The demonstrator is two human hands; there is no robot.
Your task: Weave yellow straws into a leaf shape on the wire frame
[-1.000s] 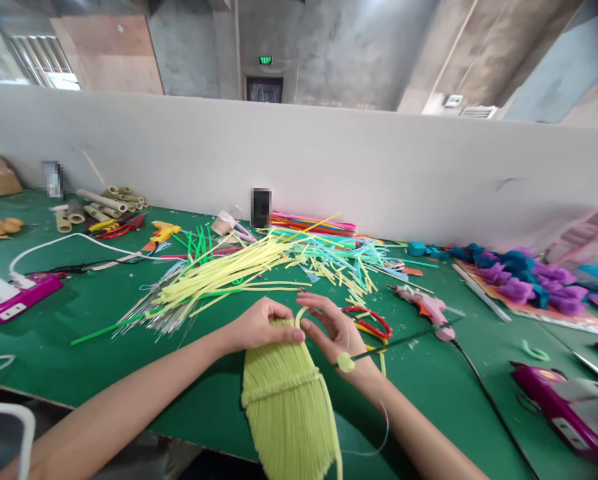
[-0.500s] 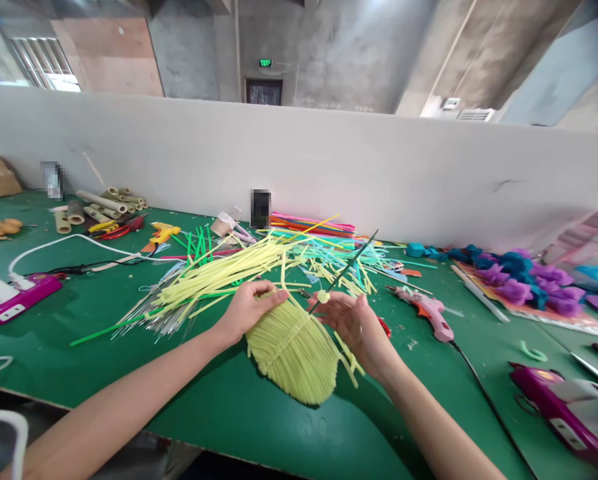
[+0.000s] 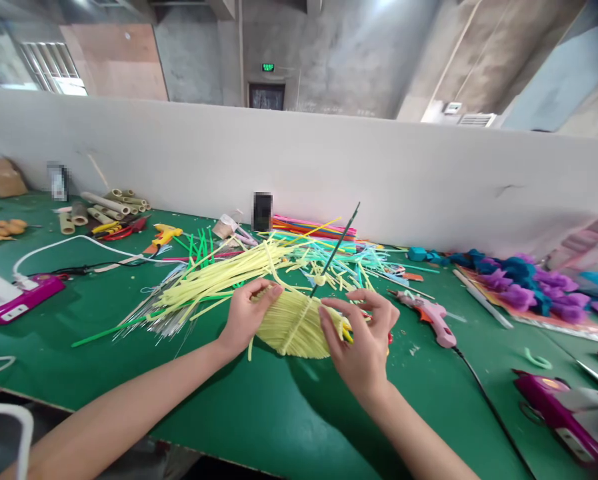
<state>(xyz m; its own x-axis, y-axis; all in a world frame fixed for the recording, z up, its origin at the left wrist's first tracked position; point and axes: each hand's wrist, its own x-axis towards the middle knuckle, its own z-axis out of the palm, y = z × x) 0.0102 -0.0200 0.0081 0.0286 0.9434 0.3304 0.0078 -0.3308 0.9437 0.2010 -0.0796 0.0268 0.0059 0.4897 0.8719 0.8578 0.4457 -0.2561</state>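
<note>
A pale yellow leaf [image 3: 291,327] made of pipe cleaners is held above the green table, its ridged midrib slanting up to the right. From its upper end a dark green stem [image 3: 339,243] sticks up, with a small yellow wrap [image 3: 319,280] near its base. My left hand [image 3: 251,313] pinches the leaf's upper left edge between thumb and fingers. On the other side, my right hand [image 3: 361,340] has thumb and forefinger closed at the leaf near the midrib, its other fingers curled. A loose yellow pipe cleaner [image 3: 273,263] rises from the leaf beside my left hand.
Behind the leaf lies a heap of yellow pipe cleaners [image 3: 213,273]. A pink glue gun [image 3: 431,317] lies to the right, a yellow glue gun [image 3: 166,235] to the left. Purple power strips [image 3: 21,300] stand on both sides. Purple and teal flowers [image 3: 523,283] lie far right.
The leaf has tilted, its lower tip rising away from me, and its stem stands steeper. My right hand has shifted from the stem's base to the leaf.
</note>
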